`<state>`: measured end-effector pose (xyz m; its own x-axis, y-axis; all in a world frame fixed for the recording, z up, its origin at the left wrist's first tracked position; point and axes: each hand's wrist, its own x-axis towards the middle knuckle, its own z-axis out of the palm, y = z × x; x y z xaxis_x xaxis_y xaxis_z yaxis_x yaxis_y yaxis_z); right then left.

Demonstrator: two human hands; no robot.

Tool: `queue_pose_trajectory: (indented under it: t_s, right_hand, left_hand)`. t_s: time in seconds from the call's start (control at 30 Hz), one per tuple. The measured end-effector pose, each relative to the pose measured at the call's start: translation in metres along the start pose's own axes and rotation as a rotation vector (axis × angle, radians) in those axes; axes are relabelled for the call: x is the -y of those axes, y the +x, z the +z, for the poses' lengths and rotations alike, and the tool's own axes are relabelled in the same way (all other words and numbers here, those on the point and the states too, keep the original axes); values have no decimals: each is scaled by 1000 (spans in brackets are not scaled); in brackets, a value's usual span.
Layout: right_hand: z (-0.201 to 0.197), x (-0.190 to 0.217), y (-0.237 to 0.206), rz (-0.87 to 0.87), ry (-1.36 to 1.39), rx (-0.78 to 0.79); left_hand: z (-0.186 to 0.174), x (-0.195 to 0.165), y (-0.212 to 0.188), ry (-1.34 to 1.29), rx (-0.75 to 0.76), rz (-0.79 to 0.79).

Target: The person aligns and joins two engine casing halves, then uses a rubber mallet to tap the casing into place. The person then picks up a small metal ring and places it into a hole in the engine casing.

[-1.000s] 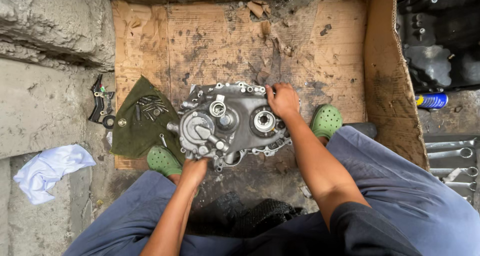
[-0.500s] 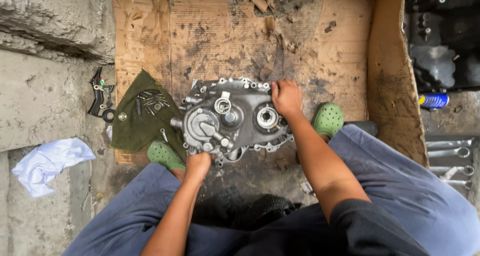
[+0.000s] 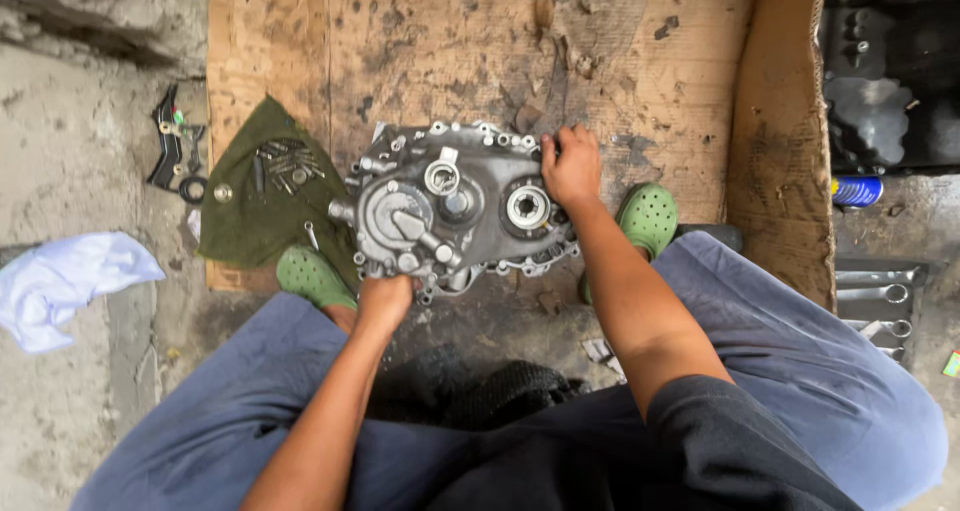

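Note:
A grey metal engine case (image 3: 455,206) with gears, bearings and shafts lies on stained cardboard (image 3: 450,51) between my feet. My left hand (image 3: 385,299) grips its near lower edge. Across the case, my right hand (image 3: 570,166) is closed on the far right rim. A dark green cloth (image 3: 265,196) to the left of the case carries several bolts and small parts.
Green clogs (image 3: 645,216) are on my feet at either side of the case. A white rag (image 3: 65,281) lies on concrete at the left. Black small parts (image 3: 175,151) sit beside the cloth. A blue spray can (image 3: 857,189) and spanners (image 3: 885,296) lie at the right.
Both hands keep their hold on the case. The view has shifted slightly, and the case sits a little lower in the picture.

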<state>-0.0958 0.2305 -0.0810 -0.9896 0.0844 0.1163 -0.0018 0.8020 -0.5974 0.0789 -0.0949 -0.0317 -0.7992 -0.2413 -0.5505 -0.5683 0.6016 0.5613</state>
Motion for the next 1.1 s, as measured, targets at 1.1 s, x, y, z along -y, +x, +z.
queue_pose_trajectory:
  t_s: [1.1]
  right_hand:
    - [-29, 23, 18, 7, 12, -24]
  left_hand:
    - [4, 2, 29, -294, 53, -109]
